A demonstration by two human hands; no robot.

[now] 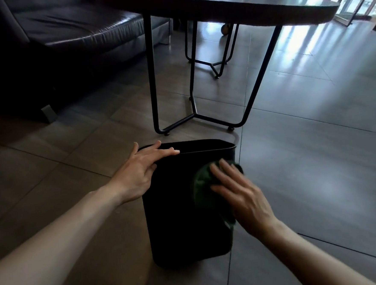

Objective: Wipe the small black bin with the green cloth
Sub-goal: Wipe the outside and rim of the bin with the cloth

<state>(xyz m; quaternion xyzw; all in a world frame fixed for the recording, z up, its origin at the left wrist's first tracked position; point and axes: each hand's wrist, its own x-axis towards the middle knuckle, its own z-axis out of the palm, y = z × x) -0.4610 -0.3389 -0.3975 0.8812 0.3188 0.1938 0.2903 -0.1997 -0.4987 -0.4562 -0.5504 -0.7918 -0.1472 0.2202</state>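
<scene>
Wiping small black bin [176, 210] on tiled floor [306, 156], in front of a dark table [229, 8].
Left hand [140, 170] is laid flat over the rim, fingers spread; green cloth [205, 192] is pressed against the bin's near side by the right hand [239, 196], fingers extended.

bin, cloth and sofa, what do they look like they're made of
The black bin: probably matte plastic, judging by its thin, smooth rim and dull, even walls; coated metal is possible. The green cloth: soft, bunched fabric with a fuzzy, non-shiny surface, maybe microfibre. The sofa: dark leather or faux leather, with glossy highlights on creased cushions.
</scene>
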